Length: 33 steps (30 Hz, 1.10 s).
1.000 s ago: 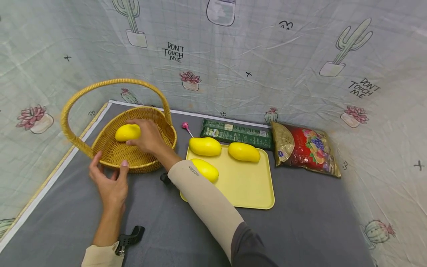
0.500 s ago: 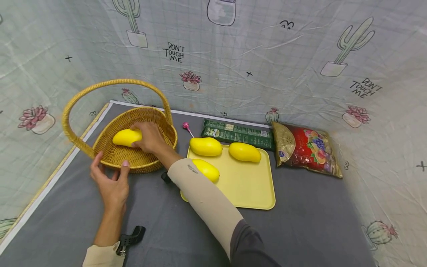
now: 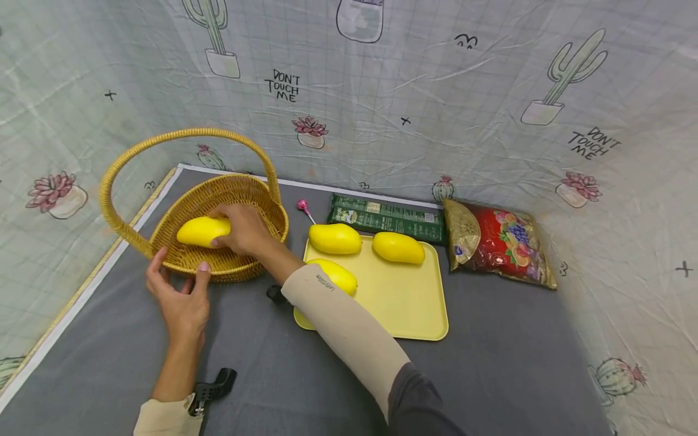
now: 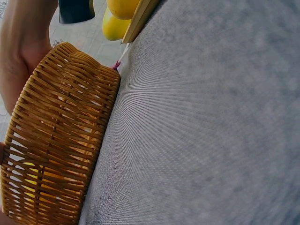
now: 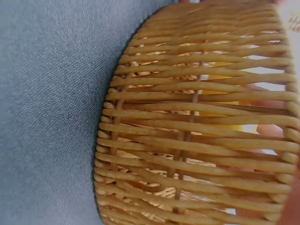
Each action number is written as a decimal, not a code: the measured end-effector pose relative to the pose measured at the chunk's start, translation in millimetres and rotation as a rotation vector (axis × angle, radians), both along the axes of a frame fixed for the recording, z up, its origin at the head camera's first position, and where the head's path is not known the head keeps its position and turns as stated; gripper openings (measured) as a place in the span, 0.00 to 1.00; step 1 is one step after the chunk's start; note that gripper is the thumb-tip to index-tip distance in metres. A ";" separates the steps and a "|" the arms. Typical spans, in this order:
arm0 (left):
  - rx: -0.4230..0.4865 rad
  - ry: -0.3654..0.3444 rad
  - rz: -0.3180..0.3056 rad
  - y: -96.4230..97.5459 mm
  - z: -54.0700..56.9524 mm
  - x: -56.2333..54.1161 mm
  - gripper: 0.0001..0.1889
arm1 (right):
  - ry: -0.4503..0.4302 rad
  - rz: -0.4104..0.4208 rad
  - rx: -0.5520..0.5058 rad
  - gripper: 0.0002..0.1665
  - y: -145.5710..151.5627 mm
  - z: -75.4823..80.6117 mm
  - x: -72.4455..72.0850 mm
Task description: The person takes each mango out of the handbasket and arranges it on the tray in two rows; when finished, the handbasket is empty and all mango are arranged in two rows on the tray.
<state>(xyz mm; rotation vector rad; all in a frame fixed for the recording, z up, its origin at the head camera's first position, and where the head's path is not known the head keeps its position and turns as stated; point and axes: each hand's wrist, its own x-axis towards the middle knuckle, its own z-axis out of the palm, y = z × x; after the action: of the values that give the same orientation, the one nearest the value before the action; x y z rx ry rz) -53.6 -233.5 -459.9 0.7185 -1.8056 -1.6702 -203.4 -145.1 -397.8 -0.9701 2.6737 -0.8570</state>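
A yellow wicker basket (image 3: 218, 260) with a tall arched handle (image 3: 202, 133) stands at the back left. Inside it lies a yellow mango (image 3: 200, 232), its left end pointing toward the handle's base. My right hand (image 3: 245, 229) reaches into the basket and grips the mango's right end between thumb and fingers. At the front-left rim my left hand (image 3: 182, 303) holds the basket, thumb and index finger spread along the rim. In the right wrist view the basket's woven side (image 5: 197, 122) partly hides the mango and the fingers; the left wrist view shows its outer wall (image 4: 61, 136).
A yellow tray (image 3: 406, 303) to the right bears three more mangoes (image 3: 335, 238), one partly behind my right forearm. Behind the tray lie a pink lollipop (image 3: 303, 206) and a green packet (image 3: 387, 218). A red and gold bag (image 3: 501, 245) lies farther right. Patterned cloth walls enclose the grey surface.
My right hand has shifted the mango a little left and toward me inside the basket, turning it so more of its length shows. The left hand keeps its place at the rim.
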 end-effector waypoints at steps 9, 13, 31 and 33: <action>-0.004 -0.008 0.000 0.8 1.7 0.0 0.40 | 0.035 -0.007 -0.113 0.35 21.5 14.1 14.9; -0.008 -0.016 0.003 1.0 1.5 -0.2 0.40 | 0.057 -0.020 -0.132 0.35 32.2 22.5 21.1; 0.039 0.010 -0.008 -0.7 0.1 -0.7 0.41 | 0.095 -0.036 -0.343 0.36 100.8 53.4 51.6; 0.041 0.014 -0.008 -0.7 -0.1 -0.7 0.40 | 0.099 -0.042 -0.354 0.36 109.2 54.6 54.7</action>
<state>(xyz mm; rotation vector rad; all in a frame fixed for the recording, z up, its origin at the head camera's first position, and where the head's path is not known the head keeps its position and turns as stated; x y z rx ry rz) -54.2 -234.2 -460.0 0.7166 -1.7716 -1.7176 -148.8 -35.9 -343.2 -1.0539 2.6851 -1.3594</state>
